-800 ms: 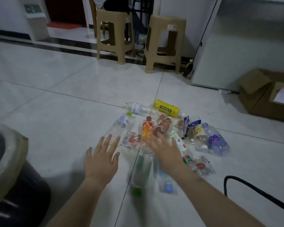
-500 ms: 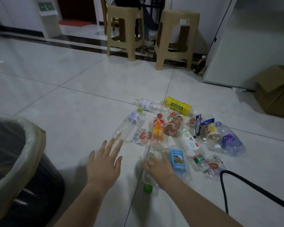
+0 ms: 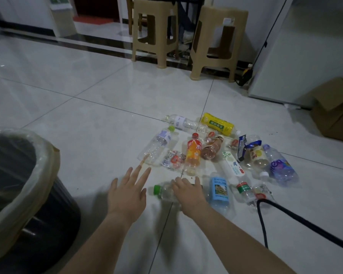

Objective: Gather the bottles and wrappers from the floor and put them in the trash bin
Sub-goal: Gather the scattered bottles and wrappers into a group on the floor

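Note:
Several empty plastic bottles and wrappers lie in a heap on the white tiled floor. My right hand [image 3: 188,192] is closed around a clear bottle with a green cap [image 3: 162,191], which lies sideways at the heap's near edge. My left hand [image 3: 130,189] hovers open, fingers spread, just left of that bottle and holds nothing. An orange bottle with a red cap [image 3: 193,153], a blue-labelled bottle [image 3: 219,191], a yellow bottle [image 3: 218,123] and a crumpled wrapper [image 3: 172,160] lie beyond. The black trash bin [image 3: 53,224], lined with a clear bag, stands at the near left.
Two beige plastic stools [image 3: 158,30] [image 3: 218,42] stand at the back. A white cabinet [image 3: 305,48] and a cardboard box [image 3: 335,109] sit at the right. A black cable [image 3: 281,216] crosses the floor at the near right.
My right hand has drawn back from the middle of the heap and closed on the green-capped bottle, which has turned sideways. The view has shifted, bringing more of the bin into sight.

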